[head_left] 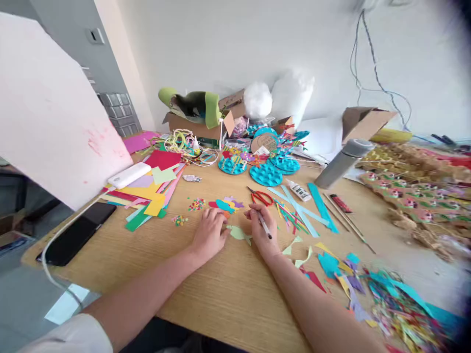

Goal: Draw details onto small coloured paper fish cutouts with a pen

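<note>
My left hand (208,233) lies flat on the wooden table (228,294), fingertips resting at the edge of a pale green paper cutout (238,233). My right hand (262,229) grips a white pen (264,225), its tip down beside that cutout. Just beyond my hands lies a small pile of coloured paper shapes (225,204). Red-handled scissors (261,197) sit right behind my right hand.
A stack of coloured paper sheets (152,193) and a black phone (79,232) lie at left. Teal round trays (265,173), a glue bottle (299,190), teal strips (316,208), a grey bottle (344,162), boxes and paper scraps (368,289) crowd the back and right.
</note>
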The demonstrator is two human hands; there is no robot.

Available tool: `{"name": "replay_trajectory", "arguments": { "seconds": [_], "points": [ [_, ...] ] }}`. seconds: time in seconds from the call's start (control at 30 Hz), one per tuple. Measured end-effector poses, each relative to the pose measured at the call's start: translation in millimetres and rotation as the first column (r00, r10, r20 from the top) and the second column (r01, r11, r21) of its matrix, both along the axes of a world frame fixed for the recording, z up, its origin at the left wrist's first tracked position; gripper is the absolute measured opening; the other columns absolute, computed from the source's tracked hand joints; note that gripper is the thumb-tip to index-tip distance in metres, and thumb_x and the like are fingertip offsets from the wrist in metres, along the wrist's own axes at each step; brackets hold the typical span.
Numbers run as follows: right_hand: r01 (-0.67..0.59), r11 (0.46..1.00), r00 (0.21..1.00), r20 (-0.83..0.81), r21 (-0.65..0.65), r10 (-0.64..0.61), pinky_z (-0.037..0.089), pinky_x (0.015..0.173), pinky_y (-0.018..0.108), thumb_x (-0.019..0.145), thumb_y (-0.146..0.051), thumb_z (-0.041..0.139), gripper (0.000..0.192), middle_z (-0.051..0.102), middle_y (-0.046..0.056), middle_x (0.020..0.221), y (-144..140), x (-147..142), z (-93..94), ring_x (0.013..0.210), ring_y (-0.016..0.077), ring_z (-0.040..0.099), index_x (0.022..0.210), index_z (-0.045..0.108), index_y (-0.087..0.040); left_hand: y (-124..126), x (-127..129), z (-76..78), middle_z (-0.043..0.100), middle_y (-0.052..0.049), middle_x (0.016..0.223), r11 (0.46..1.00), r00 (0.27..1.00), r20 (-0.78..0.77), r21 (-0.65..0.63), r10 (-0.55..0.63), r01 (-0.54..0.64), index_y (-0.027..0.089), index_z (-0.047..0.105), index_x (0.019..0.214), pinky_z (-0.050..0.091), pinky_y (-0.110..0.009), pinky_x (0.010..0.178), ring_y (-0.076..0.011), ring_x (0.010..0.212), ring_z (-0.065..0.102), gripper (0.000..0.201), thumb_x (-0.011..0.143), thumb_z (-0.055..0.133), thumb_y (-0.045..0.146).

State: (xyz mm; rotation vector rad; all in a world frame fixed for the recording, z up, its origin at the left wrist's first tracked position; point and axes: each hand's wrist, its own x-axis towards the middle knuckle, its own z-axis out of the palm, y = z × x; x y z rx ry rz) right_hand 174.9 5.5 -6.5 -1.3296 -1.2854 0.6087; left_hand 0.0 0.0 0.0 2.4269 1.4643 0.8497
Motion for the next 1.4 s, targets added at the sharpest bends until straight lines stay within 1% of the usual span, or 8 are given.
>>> {"name": "replay_trajectory", "arguments": {
  "seconds": [0.33,0.53,0.73,0.87,0.97,1.17,1.3,1.4],
  "points": [
    [-0.011,1.0,1.0,-0.01,-0.007,0.011,0.05,0.07,0.032,0.089,-0.04,0.046,0.025,0.068,0.006,0.081,0.8,-0.4,-0.7,0.077,0.0202,0.066,0.098,0.058,-0.02,8.4,-0.8,0.1,0.055,-0.007,0.108,0.995,0.999,0.028,-0.091,0.03,-0.028,0.019,0.063,0.087,0.037,-0.044,0.098,-0.0267,0.11,0.047,0.026,0.069,0.079,0.028],
    [-0.002,1.0,1.0,-0.009,-0.016,0.002,0.05,0.071,0.034,0.089,-0.039,0.047,0.026,0.068,0.006,0.079,-0.5,-1.2,3.8,0.077,0.0209,0.066,0.098,0.059,-0.019,12.9,1.8,0.0,0.058,-0.006,0.104,0.987,0.995,0.073,-0.154,0.063,-0.051,0.019,0.065,0.073,0.037,-0.044,0.097,-0.0256,0.108,0.048,0.011,0.07,0.075,0.016],
    [0.005,1.0,0.999,-0.053,-0.025,-0.006,0.05,0.071,0.033,0.087,-0.038,0.049,0.023,0.067,0.005,0.078,0.6,-1.4,4.3,0.077,0.0209,0.066,0.095,0.059,-0.019,12.4,1.9,9.0,0.06,-0.006,0.102,0.973,0.984,0.15,-0.222,0.099,-0.064,0.018,0.064,0.065,0.039,-0.043,0.098,-0.0239,0.107,0.051,0.013,0.07,0.073,0.01],
    [0.014,1.0,0.996,-0.09,-0.01,-0.015,0.05,0.072,0.033,0.088,-0.04,0.049,0.025,0.067,0.005,0.08,1.9,0.6,0.4,0.078,0.0201,0.065,0.098,0.059,-0.019,29.1,-9.0,21.7,0.061,-0.006,0.106,0.957,0.973,0.2,-0.286,0.113,-0.053,0.016,0.065,0.079,0.04,-0.042,0.1,-0.0217,0.11,0.053,0.007,0.079,0.07,0.022],
    [0.022,1.0,0.993,-0.119,0.001,-0.022,0.051,0.071,0.033,0.087,-0.041,0.051,0.025,0.067,0.005,0.078,2.5,1.5,0.1,0.075,0.0198,0.064,0.097,0.059,-0.019,61.0,-15.6,27.3,0.058,-0.008,0.116,0.924,0.965,0.213,-0.378,0.151,-0.061,0.015,0.056,0.115,0.052,-0.041,0.084,-0.0205,0.099,0.06,0.031,0.091,0.056,0.035],
    [0.003,1.0,0.989,-0.146,-0.001,-0.003,0.051,0.07,0.032,0.087,-0.043,0.051,0.027,0.066,0.005,0.076,3.8,2.6,0.1,0.073,0.0192,0.064,0.097,0.059,-0.019,127.7,-10.6,25.6,0.056,-0.009,0.119,0.885,0.94,0.164,-0.415,0.3,-0.21,0.016,0.054,0.119,0.052,-0.042,0.084,-0.0214,0.101,0.059,0.034,0.091,0.056,0.035],
    [0.009,1.0,0.994,-0.109,-0.02,-0.012,0.05,0.071,0.032,0.087,-0.042,0.05,0.027,0.067,0.005,0.078,2.2,2.6,1.3,0.074,0.0194,0.064,0.098,0.059,-0.019,131.2,-9.3,21.4,0.056,-0.009,0.12,0.907,0.943,0.095,-0.321,0.318,-0.273,0.017,0.054,0.12,0.051,-0.042,0.085,-0.0215,0.102,0.059,0.034,0.091,0.056,0.035],
    [-0.006,0.999,0.999,-0.046,-0.039,0.004,0.049,0.072,0.032,0.088,-0.041,0.048,0.026,0.067,0.005,0.079,0.3,1.7,2.8,0.076,0.0202,0.065,0.099,0.059,-0.02,117.0,-11.0,19.8,0.055,-0.009,0.122,0.951,0.976,0.041,-0.235,0.214,-0.199,0.017,0.054,0.12,0.051,-0.043,0.086,-0.0219,0.103,0.058,0.035,0.091,0.056,0.035]
  ]
}}
